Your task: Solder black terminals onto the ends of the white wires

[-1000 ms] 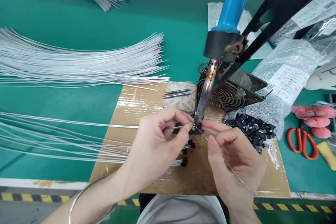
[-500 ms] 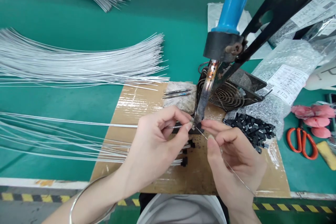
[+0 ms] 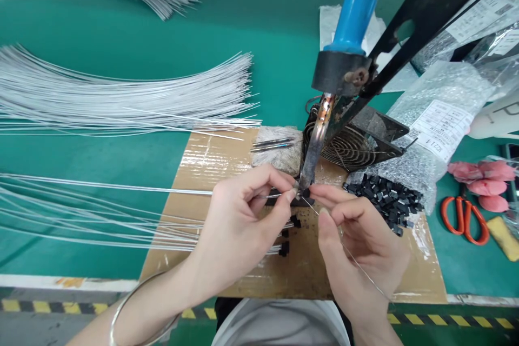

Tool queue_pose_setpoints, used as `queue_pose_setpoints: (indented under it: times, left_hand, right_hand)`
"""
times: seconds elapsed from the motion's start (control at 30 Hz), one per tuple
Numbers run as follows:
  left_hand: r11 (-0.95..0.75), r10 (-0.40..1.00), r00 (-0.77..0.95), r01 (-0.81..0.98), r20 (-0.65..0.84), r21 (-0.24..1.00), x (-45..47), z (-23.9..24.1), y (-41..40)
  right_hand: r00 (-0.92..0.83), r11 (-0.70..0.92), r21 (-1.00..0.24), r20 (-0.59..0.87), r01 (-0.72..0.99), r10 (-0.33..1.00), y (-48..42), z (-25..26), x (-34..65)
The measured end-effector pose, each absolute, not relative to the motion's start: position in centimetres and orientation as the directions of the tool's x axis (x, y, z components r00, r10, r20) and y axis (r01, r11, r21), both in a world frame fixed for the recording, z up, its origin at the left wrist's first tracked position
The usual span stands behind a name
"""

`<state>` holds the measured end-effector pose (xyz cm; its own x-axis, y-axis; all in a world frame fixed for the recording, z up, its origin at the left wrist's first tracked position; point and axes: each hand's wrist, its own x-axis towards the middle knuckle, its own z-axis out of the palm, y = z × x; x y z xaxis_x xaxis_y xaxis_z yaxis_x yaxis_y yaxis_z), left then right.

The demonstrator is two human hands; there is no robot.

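Observation:
Just under the tip of a mounted soldering iron [image 3: 318, 135], both hands meet. My left hand [image 3: 245, 219] pinches a thin white wire [image 3: 178, 191], whose length trails off to the left. Between finger and thumb, my right hand [image 3: 360, 243] grips a thin strand of solder wire [image 3: 367, 273] that runs down past the wrist. Its end points at the iron's tip beside the left fingertips. The exact joint is small and partly hidden by the fingers. Below the left hand lie several white wires with black connectors [image 3: 284, 249] on their ends.
A brown board [image 3: 174, 227] lies under the work. Behind stands a small black fan [image 3: 344, 143]. Loose black connectors [image 3: 385, 200] form a pile on the right, near orange-handled scissors [image 3: 464, 219] and bubble wrap [image 3: 446, 86]. Large white wire bundles [image 3: 133, 94] lie at left.
Both hands hold nearly the same place and grip. The view has shifted slightly, so the iron and the things on the right appear a little farther left.

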<state>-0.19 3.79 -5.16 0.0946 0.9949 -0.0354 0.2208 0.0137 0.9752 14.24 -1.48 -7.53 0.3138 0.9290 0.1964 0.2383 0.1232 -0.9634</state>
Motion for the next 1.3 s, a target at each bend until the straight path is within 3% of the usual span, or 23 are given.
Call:
queue_pose_setpoints:
  times: [0.4, 1.3]
  left_hand:
    - [0.018, 0.994, 0.102, 0.248, -0.045, 0.969, -0.18, -5.17, 3.80]
    - [0.009, 0.994, 0.107, 0.257, -0.038, 0.966, -0.26, -5.22, 3.94]
  right_hand:
    - [0.283, 0.172, -0.933, 0.266, 0.317, 0.921, -1.50, -7.73, 14.23]
    - [0.292, 0.217, -0.923, 0.313, 0.318, 0.904, -1.53, -8.21, 14.03]
